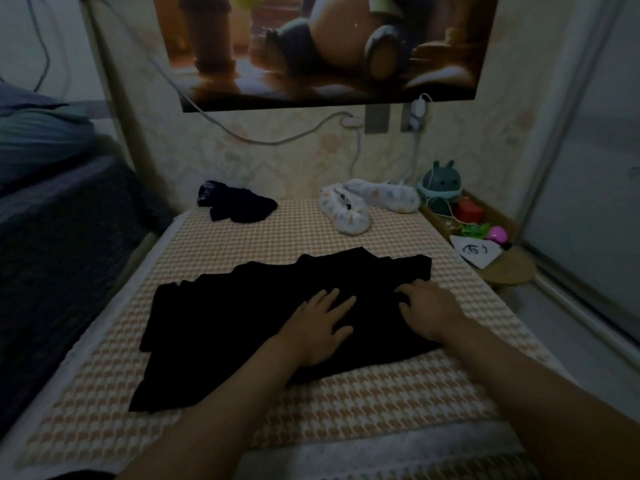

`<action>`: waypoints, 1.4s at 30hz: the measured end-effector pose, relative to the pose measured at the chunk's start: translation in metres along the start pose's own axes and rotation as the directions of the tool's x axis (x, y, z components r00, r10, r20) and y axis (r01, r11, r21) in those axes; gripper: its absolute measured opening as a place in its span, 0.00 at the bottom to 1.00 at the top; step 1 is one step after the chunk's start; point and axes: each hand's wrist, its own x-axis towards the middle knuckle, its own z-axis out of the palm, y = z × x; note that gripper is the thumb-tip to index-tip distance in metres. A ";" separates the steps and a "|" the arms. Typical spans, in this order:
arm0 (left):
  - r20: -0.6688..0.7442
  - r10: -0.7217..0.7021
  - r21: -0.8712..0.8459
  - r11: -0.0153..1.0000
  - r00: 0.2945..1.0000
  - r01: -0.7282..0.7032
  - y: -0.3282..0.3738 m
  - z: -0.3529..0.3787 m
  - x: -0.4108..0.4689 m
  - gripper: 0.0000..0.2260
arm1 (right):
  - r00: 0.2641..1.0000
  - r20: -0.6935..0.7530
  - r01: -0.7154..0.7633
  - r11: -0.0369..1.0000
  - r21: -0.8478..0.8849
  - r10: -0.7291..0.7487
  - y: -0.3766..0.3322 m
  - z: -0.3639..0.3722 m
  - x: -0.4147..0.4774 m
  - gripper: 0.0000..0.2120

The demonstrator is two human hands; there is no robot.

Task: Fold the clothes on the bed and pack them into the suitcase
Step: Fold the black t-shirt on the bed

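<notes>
Under both hands lies the black garment on the bed: left hand flat, fingers spread; right hand pressing, fingers bent. Smoothing, seemingly; next, a fold. No suitcase visible.

A plain black cloth garment lies on the bed's orange-and-white houndstooth woven cover; white fabric garment with pastel spots.

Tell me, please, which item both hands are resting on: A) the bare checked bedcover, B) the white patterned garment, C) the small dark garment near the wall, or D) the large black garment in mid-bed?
D: the left hand and the right hand both rest on top of the large black garment.
</notes>
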 end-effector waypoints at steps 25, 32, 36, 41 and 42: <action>-0.104 0.152 -0.189 0.967 0.983 -0.170 0.080 -0.037 0.234 0.04 | 0.954 -0.102 -0.213 0.874 0.436 0.283 0.060 0.015 0.061 0.29; -0.338 0.020 -0.431 0.885 0.941 -0.174 0.022 -0.061 0.176 0.08 | 0.991 -0.062 -0.030 0.663 0.748 0.115 0.039 -0.010 0.060 0.08; -0.346 0.006 -0.372 0.917 0.938 -0.143 -0.010 -0.064 0.139 0.10 | 0.999 0.016 0.013 0.786 0.618 -0.029 0.021 -0.025 0.056 0.11; -0.325 -0.087 -0.446 0.892 0.942 -0.071 -0.052 -0.061 0.098 0.15 | 0.985 0.144 0.005 0.835 0.550 -0.100 -0.007 -0.027 0.051 0.15; -0.334 -0.114 -0.462 0.885 0.936 -0.057 -0.059 -0.062 0.092 0.14 | 0.983 0.147 0.011 0.824 0.567 -0.114 -0.017 -0.031 0.050 0.15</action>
